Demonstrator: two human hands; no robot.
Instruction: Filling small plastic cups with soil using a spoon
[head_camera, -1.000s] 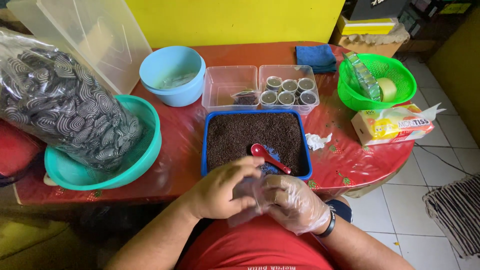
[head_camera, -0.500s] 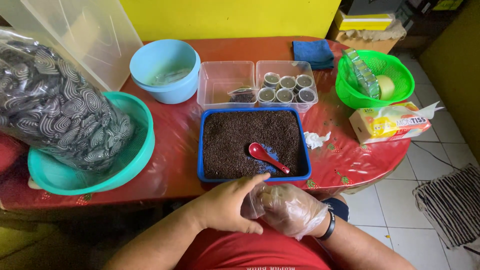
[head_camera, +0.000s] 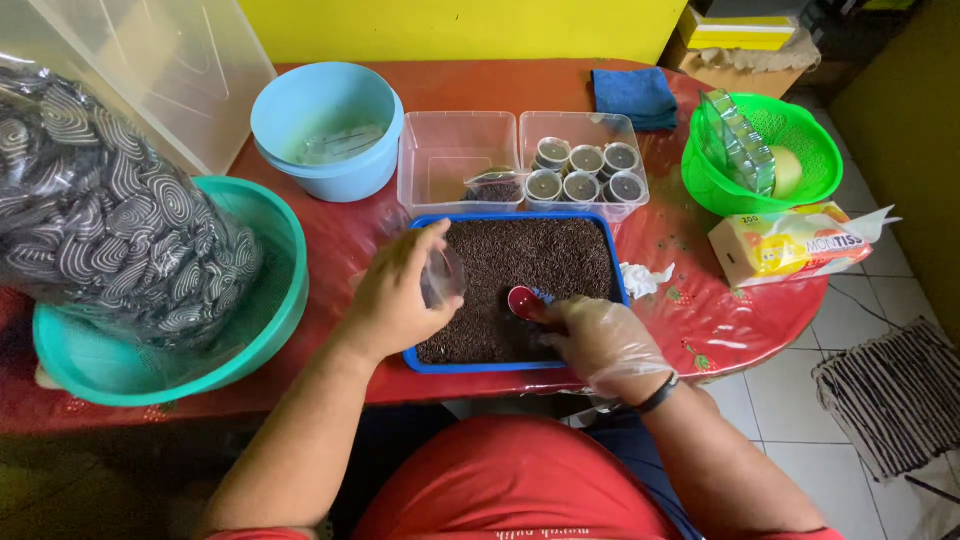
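My left hand (head_camera: 398, 296) holds a small clear plastic cup (head_camera: 441, 276) tilted over the left side of a blue tray (head_camera: 618, 268) filled with dark brown sprinkles. My right hand (head_camera: 600, 340), in a thin clear glove, grips the handle of a red spoon (head_camera: 522, 302) whose bowl rests on the sprinkles near the tray's front. Behind the tray stand two clear boxes: the left box (head_camera: 447, 170) holds a small bag of sprinkles, the right box (head_camera: 584, 165) holds several filled, lidded cups.
A teal basin (head_camera: 268, 240) at the left holds a big bag of patterned cups (head_camera: 110, 220). A light blue bowl (head_camera: 326, 128), a blue cloth (head_camera: 634, 96), a green basket (head_camera: 768, 150), a tissue pack (head_camera: 790, 242) and a crumpled tissue (head_camera: 642, 279) sit on the red round table (head_camera: 700, 320).
Both hands rose from my lap to the tray. My left hand now holds the cup over the sprinkles, and my right hand has taken hold of the red spoon.
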